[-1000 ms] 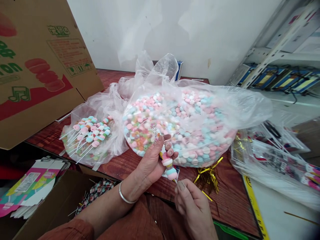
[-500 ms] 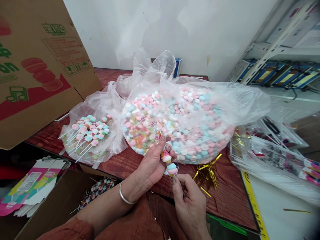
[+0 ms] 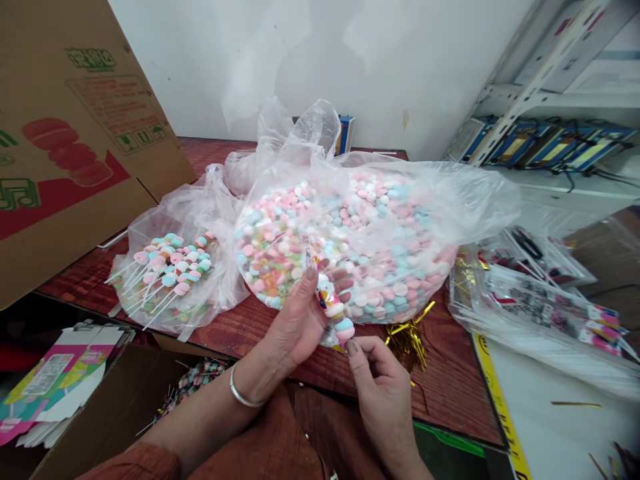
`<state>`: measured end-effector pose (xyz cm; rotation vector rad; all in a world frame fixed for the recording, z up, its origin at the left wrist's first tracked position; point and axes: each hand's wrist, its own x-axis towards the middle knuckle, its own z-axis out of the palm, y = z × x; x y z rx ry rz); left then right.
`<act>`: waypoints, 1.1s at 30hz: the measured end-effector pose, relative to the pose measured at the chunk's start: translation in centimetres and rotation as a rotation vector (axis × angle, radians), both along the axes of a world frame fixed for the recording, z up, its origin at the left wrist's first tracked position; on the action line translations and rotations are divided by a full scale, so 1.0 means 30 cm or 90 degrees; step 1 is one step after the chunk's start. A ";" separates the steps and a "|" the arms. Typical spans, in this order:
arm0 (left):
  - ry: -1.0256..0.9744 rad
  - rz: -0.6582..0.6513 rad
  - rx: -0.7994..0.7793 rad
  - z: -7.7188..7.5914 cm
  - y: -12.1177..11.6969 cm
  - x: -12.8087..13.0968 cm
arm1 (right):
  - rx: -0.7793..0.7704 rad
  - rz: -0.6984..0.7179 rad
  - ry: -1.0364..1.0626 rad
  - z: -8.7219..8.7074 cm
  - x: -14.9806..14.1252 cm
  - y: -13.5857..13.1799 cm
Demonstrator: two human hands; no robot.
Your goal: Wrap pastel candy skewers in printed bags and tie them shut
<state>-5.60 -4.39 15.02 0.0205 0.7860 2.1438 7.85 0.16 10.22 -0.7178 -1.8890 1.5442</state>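
My left hand [image 3: 305,313] is closed round a marshmallow skewer [image 3: 336,319] in a clear printed wrapper, with pink, white and blue pieces stacked on it. My right hand [image 3: 379,373] pinches the wrapper's lower end just under the bottom piece, fingers pressed together. Both hands hover over the front edge of a red-brown wooden table [image 3: 450,393]. Right behind them lies a big clear bag of loose pastel marshmallows [image 3: 360,233]. A smaller clear bag holding several finished skewers on white sticks [image 3: 165,267] sits to the left.
Gold twist ties [image 3: 413,333] lie on the table beside my right hand. Clear packets of printed wrappers [image 3: 540,300] sit at the right. A large printed carton [image 3: 75,140] leans at the left. An open carton [image 3: 125,407] with wrapped skewers and flat pink boxes [image 3: 50,373] stand below.
My right hand has risen to the bottom of the skewer and pinched the wrapper there. My left hand keeps its hold. The view has shifted slightly.
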 end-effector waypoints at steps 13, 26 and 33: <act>-0.066 0.025 -0.029 0.002 0.041 -0.033 | 0.584 -0.056 0.001 -0.030 0.019 0.007; -0.005 -0.072 -0.024 -0.022 0.027 0.010 | -0.478 0.123 0.072 -0.015 -0.019 -0.002; 0.030 -0.036 -0.015 -0.015 0.044 -0.004 | -0.455 0.103 0.082 -0.026 -0.049 -0.009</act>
